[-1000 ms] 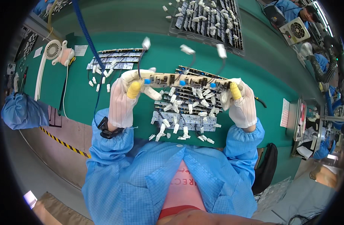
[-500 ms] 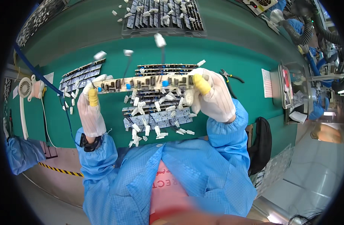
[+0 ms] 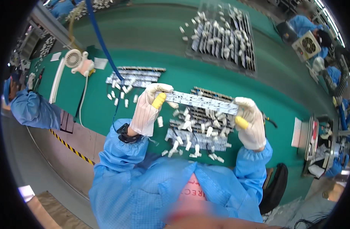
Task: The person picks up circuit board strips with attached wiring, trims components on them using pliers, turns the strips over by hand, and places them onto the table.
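Observation:
A long, narrow circuit board (image 3: 201,102) is held up above the green table, its pale face with dark markings turned toward me. My left hand (image 3: 148,108), in a white glove with a yellow thumb cover, grips its left end. The right end is pinched by my gloved right hand (image 3: 250,124), also yellow at the thumb. Below the held board lies a pile of similar boards (image 3: 200,142) with white connectors on short dark wires. A smaller group of boards (image 3: 138,78) with connectors rests to the left, beyond my left hand.
A clear plastic tray (image 3: 241,71) packed with boards stands at the far side. A small fan (image 3: 73,58) and white strips (image 3: 57,81) are at the left. A blue hose (image 3: 100,38) hangs down. Pliers (image 3: 271,121) lie beyond my right hand. Another person's blue sleeve (image 3: 35,110) shows far left.
The held board has been turned over: its side with blue and dark components faced me before, and now the pale side does. The whole view has also swung, shifting the table contents rightward.

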`<state>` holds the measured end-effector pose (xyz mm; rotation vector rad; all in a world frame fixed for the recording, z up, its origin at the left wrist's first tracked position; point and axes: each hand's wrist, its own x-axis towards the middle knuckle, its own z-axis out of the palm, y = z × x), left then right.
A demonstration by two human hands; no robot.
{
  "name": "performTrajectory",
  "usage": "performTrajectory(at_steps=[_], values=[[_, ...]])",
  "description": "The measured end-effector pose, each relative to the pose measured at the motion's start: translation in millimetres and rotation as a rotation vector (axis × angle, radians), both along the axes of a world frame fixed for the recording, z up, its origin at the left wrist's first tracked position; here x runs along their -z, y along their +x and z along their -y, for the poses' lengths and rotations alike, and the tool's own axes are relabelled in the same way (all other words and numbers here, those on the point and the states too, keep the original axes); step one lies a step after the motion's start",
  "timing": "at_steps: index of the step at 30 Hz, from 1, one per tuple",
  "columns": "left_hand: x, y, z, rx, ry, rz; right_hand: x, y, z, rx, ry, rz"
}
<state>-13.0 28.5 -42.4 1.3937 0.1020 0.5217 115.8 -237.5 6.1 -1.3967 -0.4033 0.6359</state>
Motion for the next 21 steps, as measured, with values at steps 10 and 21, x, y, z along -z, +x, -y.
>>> performTrajectory(at_steps=[10,21], values=[[31.2,7.4,-244.4,-0.311,1.155,-0.41,10.3,9.0,7.3,-0.017,0.117,-0.019],[10.4,-22.9,-176.2,-0.043,1.307,-0.329,1.2,3.1,22.0,0.001,-0.003,0.011]])
